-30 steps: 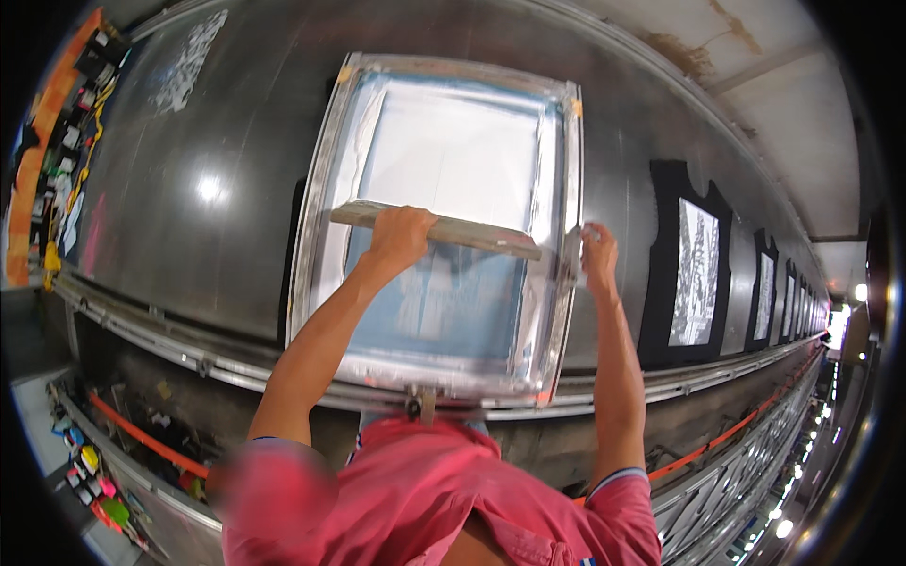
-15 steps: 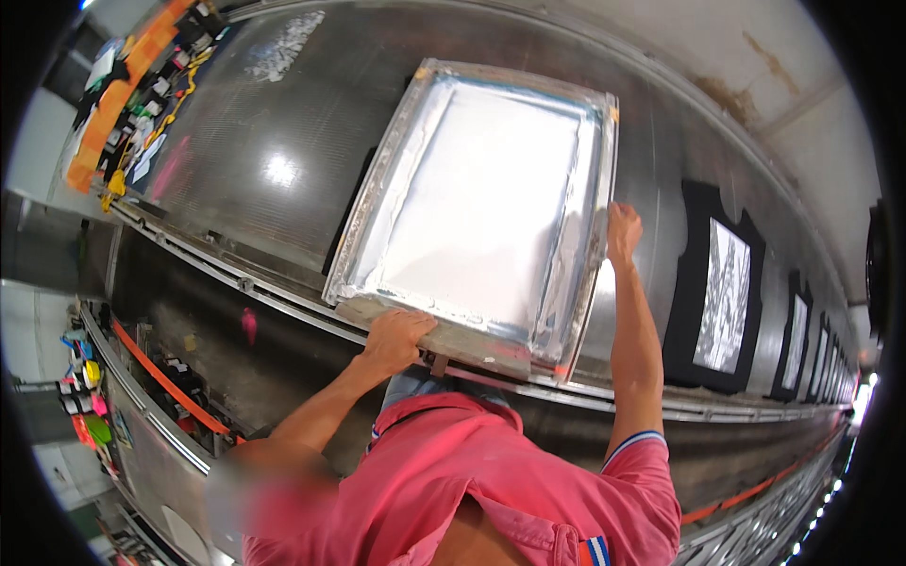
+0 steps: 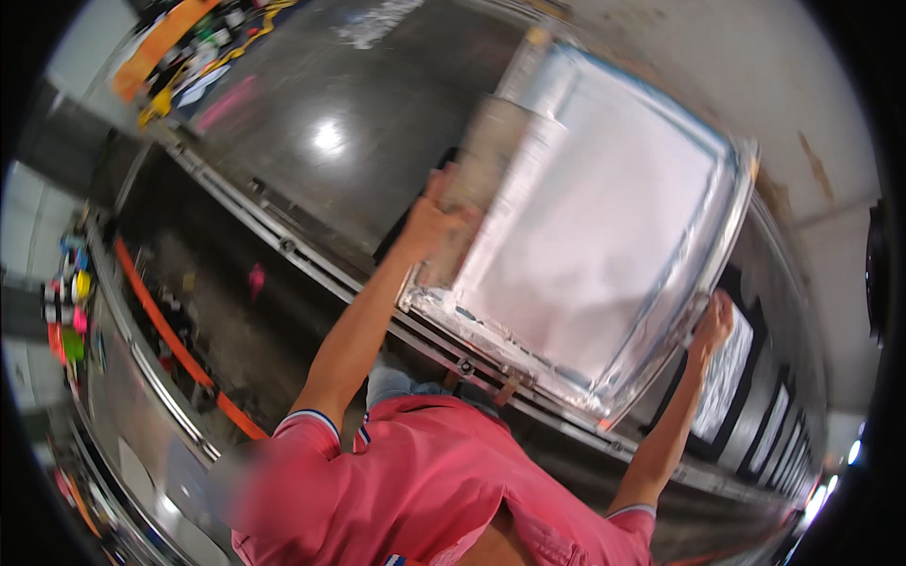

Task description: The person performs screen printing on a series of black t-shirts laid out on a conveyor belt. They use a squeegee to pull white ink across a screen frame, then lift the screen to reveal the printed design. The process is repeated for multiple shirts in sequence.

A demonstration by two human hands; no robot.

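A screen-printing frame [image 3: 736, 179], its mesh pale and whitish, stands tilted over the long metal table. My right hand [image 3: 713, 325] is closed on its right rail. At the frame's left side is a brown, board-like squeegee [image 3: 491, 156], its long edge against the mesh. My left hand [image 3: 434, 222] is on the squeegee's near part, thumb across it and fingers along its outer side; motion blurs this grip. A strip of black fabric [image 3: 401, 222] shows beside the left hand, partly hidden by the frame.
To the right, black shirts with white prints [image 3: 725, 387] lie in a row along the table. A metal rail [image 3: 321, 264] runs along the table's near edge. Coloured containers and cloths [image 3: 212, 57] crowd the far left end. A second table [image 3: 151, 368] stands behind at the left.
The frame has shifted right and tilted, with my right hand on its rail. The squeegee has gone from the frame's near edge to its left side, and my left hand has moved up with it.
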